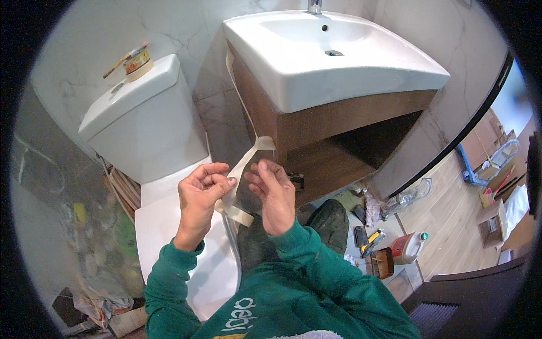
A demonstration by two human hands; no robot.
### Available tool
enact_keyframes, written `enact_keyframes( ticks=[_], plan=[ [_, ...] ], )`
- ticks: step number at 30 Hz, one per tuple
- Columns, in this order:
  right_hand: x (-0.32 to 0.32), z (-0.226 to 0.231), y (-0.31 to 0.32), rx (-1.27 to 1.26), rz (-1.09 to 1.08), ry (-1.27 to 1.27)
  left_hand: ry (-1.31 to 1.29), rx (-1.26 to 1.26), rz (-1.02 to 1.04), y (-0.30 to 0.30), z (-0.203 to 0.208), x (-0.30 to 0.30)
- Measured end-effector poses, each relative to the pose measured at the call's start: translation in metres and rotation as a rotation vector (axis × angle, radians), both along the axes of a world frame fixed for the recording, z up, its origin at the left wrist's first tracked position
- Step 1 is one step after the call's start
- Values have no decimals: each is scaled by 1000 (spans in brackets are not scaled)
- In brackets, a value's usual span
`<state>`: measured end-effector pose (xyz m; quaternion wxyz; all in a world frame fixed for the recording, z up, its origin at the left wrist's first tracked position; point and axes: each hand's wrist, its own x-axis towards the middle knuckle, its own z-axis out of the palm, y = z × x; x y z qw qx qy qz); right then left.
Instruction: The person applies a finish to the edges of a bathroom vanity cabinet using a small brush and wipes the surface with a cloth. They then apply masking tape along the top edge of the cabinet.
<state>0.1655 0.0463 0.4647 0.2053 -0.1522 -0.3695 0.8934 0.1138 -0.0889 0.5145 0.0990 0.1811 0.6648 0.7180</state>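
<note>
My left hand (204, 195) pinches a long strip of cream masking tape (241, 166) between thumb and fingers. Below the pinch, the tape's loose end curls over near my knee. Above it, the strip twists and folds beside the front corner of the brown wooden vanity cabinet (305, 127), then runs up along the cabinet's side to under the white washbasin (293, 73). Close by on the right, my right hand (274, 195) has its fingers loosely bent and apart, with nothing visible in them. Its fingertips are just beside the tape.
Left of the cabinet stands a white toilet (155, 195), with a small tin (137, 59) and a brush (116, 66) on its cistern. On the floor at right are a red-and-white jug (407, 247), a small tray (383, 263) and tools. A glass panel (79, 209) borders the left.
</note>
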Motion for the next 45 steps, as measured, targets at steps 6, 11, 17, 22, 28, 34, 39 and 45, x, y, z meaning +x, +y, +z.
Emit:
enact_keyframes(
  ticks=[6,11,17,22,28,34,39,45],
  plan=[
    [-13,17,-15,-266,-29,100,64,-14,10,-2,1,7],
    [-26,16,-15,-297,-13,175,77,27,5,-3,1,10],
    [-31,14,-15,-342,-7,195,90,30,17,-4,0,8],
    [-30,14,-11,-393,10,164,94,47,19,-5,2,5],
    [-34,9,-7,-421,45,188,42,51,-14,-11,11,-3],
    [-38,-3,-3,-453,111,255,-15,53,-45,-19,31,-18],
    [-40,-2,-7,-443,94,278,16,46,-71,-20,47,-26],
    [-39,4,-8,-484,122,274,-11,77,-78,-23,58,-32]
  ],
)
